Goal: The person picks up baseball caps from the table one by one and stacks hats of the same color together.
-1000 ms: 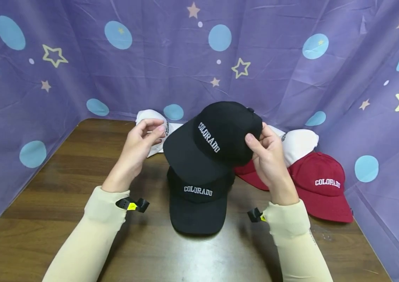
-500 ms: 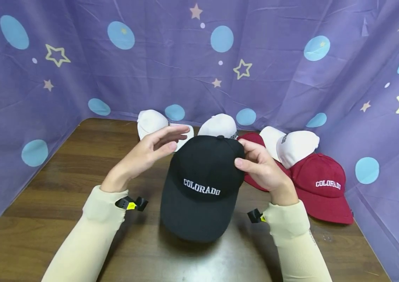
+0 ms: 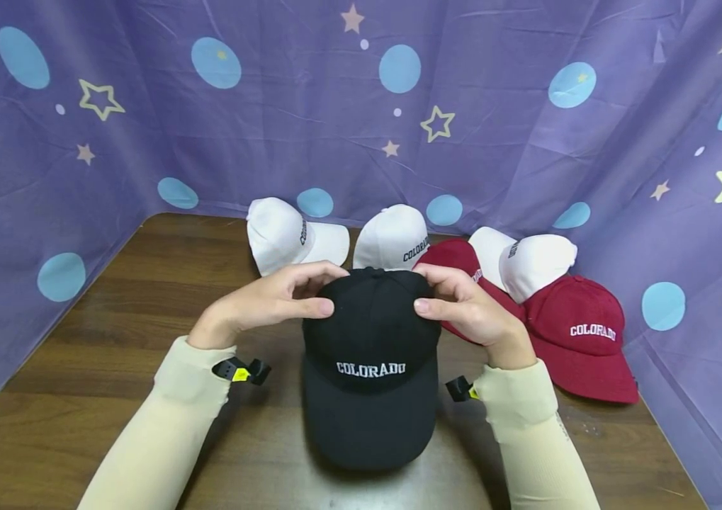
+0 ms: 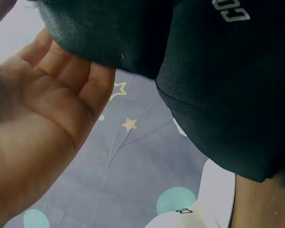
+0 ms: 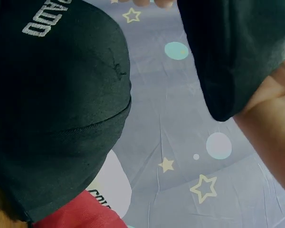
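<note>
**A:** Status of the stacking?

**B:** Judged nearly done. The black cap (image 3: pixel 370 333) sits brim toward the person at the near middle of the desk (image 3: pixel 112 354). The left hand (image 3: pixel 271 301) and the right hand (image 3: pixel 463 304) each clasp a side of its crown, fingers curled over the top and thumbs on the front. The cap is not released.

**A:** Is anything underneath it?

**B:** The head view shows only one black shape. The right wrist view shows two layers: the held fabric by the fingers, and a lower black cap (image 5: pixel 52 118) with lettering beneath it (the left wrist view agrees). So the top cap appears seated on a matching one. What looks left is squaring it up and letting go.

**A:** Count by colour?

**B:**
- Black: two, stacked, going by the wrist views.
- White: three along the back of the desk. The left white cap (image 3: pixel 278 230), the middle white cap (image 3: pixel 392 237) and the right white cap (image 3: pixel 539 258).
- Red: two. The near red cap (image 3: pixel 580 319) is at the right. The far red cap (image 3: pixel 456 255) is partly hidden behind the right hand.

**A:** Total?

**B:** Seven caps, five of them loose and unstacked. The purple star cloth (image 3: pixel 271 127) encloses the desk.
</note>
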A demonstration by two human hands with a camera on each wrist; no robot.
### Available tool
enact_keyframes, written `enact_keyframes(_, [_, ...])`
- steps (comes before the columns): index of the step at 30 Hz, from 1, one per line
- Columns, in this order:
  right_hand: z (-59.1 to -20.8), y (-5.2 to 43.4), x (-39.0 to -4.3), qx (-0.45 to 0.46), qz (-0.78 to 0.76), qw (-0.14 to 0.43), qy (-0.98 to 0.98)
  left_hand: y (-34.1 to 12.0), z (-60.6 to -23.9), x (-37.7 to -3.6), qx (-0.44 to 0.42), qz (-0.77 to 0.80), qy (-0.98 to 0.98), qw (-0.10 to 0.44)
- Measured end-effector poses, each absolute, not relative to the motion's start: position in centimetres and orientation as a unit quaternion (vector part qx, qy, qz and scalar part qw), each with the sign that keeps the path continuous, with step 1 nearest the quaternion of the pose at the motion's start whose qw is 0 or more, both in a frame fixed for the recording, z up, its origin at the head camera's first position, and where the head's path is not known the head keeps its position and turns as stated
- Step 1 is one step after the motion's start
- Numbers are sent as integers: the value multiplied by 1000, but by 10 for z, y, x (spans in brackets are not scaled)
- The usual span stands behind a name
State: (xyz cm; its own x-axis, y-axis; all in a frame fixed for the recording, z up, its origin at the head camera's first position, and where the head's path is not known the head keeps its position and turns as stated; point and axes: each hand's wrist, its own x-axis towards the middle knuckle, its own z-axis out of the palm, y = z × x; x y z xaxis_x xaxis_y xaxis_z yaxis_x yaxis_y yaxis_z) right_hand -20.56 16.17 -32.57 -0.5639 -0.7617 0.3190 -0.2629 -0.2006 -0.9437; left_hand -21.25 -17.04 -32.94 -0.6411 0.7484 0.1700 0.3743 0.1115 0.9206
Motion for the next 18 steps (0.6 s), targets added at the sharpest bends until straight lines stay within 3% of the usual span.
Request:
enact_keyframes(5, [-329,160,-210,-409,-635,185,628,-173,-329,-213,359,594,703,155])
enact_keyframes(12, [-330,157,-215,-362,-599,111,705,-174,-330,-216,296,676,661,136])
enact_keyframes(18, [-332,157,-219,-369,-557,88,739,-168,-337,-221,245,717,636,144])
